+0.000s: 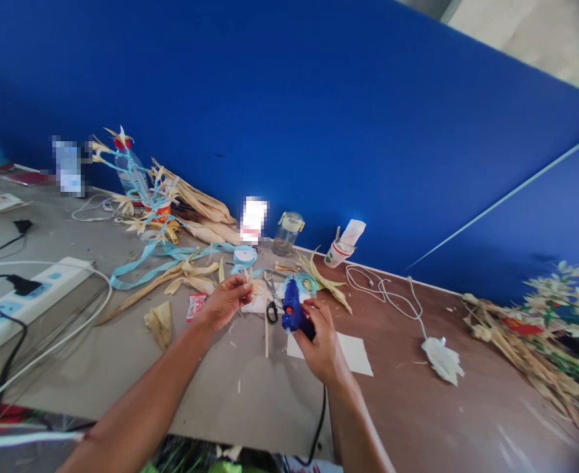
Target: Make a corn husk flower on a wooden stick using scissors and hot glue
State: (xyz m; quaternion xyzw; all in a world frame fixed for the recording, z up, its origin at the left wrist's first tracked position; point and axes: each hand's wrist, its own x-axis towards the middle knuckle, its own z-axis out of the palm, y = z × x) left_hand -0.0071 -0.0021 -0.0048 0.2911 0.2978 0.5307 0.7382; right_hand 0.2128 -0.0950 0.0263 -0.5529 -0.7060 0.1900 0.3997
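My right hand (323, 338) is wrapped round a blue hot glue gun (292, 305), whose black cord hangs over the table's front edge. Pinched in the fingers of my left hand (226, 302) is a small pale piece of corn husk (249, 278), its exact shape too small to make out. Between the hands lie black-handled scissors (272, 311) and a thin wooden stick (266, 338). Beneath the right hand is a white sheet of paper (358, 355). A red and white packet (195, 306) lies beside my left wrist.
Behind the hands are a roll of light blue ribbon (244, 256), dried husks (205, 230), a glass jar (288, 233) and a paper cup (337, 253). A power strip (33, 302) with cords is at left. Husk flowers (565, 302) lie far right, before a blue partition (319, 118).
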